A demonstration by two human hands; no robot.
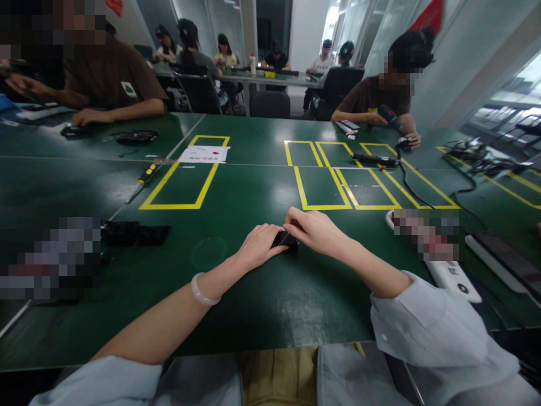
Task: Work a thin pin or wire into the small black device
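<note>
In the head view a small black block-like object (289, 242) rests at the green table, low in front of me. My left hand (261, 247) grips it from the left, thumb along the near side and fingers over the far side. My right hand (316, 228) is closed in a pinch just above its right end. A thin dark line shows by the right fingertips, too small to name. The fingers hide most of the block, so its exact kind does not show.
Black pieces (137, 233) lie to the left, with a yellow-black screwdriver (147, 172) behind. A paper sheet (205, 154) lies across yellow tape outlines. On the right are a white power strip (459, 282), a black rod-like tool (374, 159) and cables (486, 155). Co-workers sit opposite.
</note>
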